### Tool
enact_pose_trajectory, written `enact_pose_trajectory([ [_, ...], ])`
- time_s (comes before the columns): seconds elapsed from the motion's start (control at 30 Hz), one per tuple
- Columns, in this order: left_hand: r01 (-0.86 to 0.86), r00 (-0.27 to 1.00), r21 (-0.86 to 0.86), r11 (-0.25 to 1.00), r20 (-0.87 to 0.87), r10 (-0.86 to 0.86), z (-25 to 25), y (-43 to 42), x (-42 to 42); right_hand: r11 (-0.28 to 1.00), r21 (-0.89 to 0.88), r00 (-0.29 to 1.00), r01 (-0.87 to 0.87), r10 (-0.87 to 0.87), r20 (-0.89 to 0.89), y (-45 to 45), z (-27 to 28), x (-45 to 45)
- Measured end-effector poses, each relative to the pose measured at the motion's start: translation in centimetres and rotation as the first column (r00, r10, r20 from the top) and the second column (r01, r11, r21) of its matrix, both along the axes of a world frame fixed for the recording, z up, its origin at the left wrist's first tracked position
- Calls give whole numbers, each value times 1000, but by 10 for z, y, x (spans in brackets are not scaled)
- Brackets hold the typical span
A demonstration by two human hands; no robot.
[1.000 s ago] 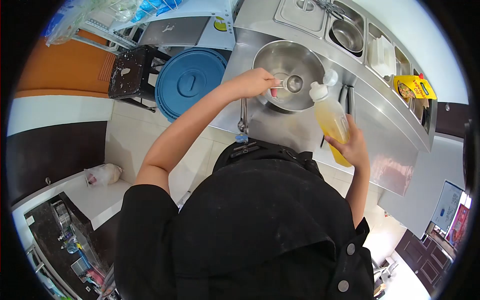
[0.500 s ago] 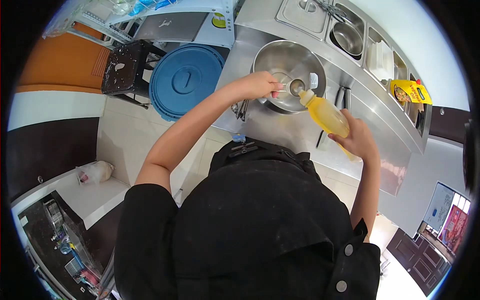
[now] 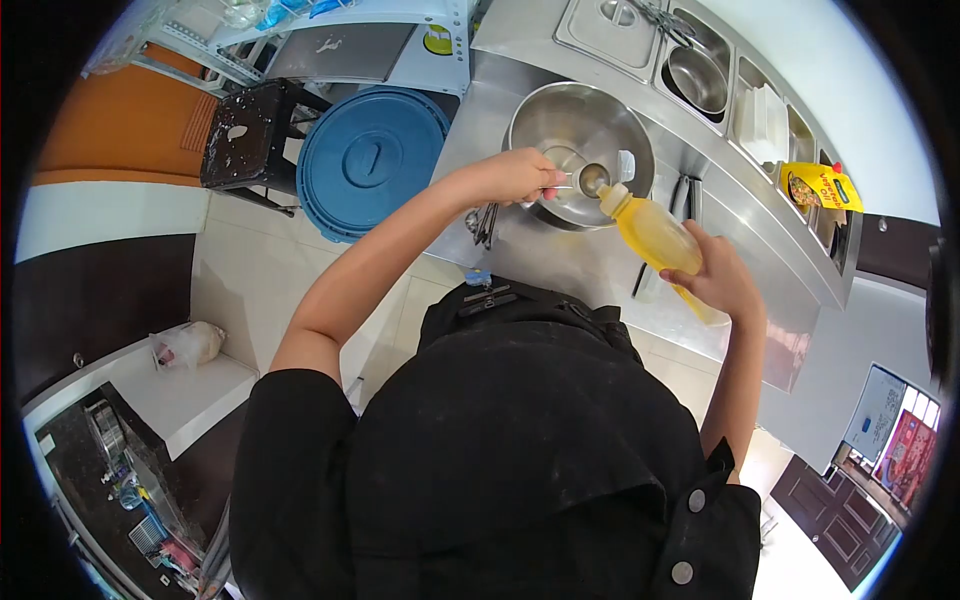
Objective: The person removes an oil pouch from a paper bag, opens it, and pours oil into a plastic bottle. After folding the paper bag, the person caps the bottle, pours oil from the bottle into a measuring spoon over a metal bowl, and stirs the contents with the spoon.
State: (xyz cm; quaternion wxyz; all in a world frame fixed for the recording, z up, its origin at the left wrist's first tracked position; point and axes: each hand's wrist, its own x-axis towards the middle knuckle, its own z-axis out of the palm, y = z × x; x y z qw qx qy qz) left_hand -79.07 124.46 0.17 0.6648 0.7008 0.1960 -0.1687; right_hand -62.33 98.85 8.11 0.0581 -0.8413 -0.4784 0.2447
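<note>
My left hand point(image 3: 525, 176) is closed on the handle of a small round metal measuring spoon point(image 3: 593, 177), held over the steel mixing bowl point(image 3: 530, 118). My right hand point(image 3: 718, 275) wraps round a clear squeeze bottle point(image 3: 655, 232) of yellow liquid that looks like oil. The bottle is tilted, with its pale nozzle at the spoon's rim. Whether liquid is flowing is too small to make out. Under the spoon, a little pale liquid seems to lie in the bowl, and a white tag-like piece point(image 3: 626, 165) shows at its right side.
Metal spoons point(image 3: 485, 225) lie left of the bowl on the steel counter point(image 3: 580, 262). To its right are dark-handled utensils point(image 3: 686, 195). Steel pans point(image 3: 698, 80) and a yellow pouch point(image 3: 822, 186) line the back. A blue lidded bin point(image 3: 372, 165) and black stool point(image 3: 245, 135) stand left.
The right hand and the bottle's base have shifted slightly right, while the nozzle stays by the spoon. The left hand keeps the spoon nearly still.
</note>
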Motion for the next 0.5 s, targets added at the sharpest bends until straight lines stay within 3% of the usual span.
enact_pose_trajectory([
  [0.5, -5, 1000, -7, 1000, -13, 5, 0, -3, 0, 1000, -3, 1000, -8, 8, -14, 1, 2, 3],
])
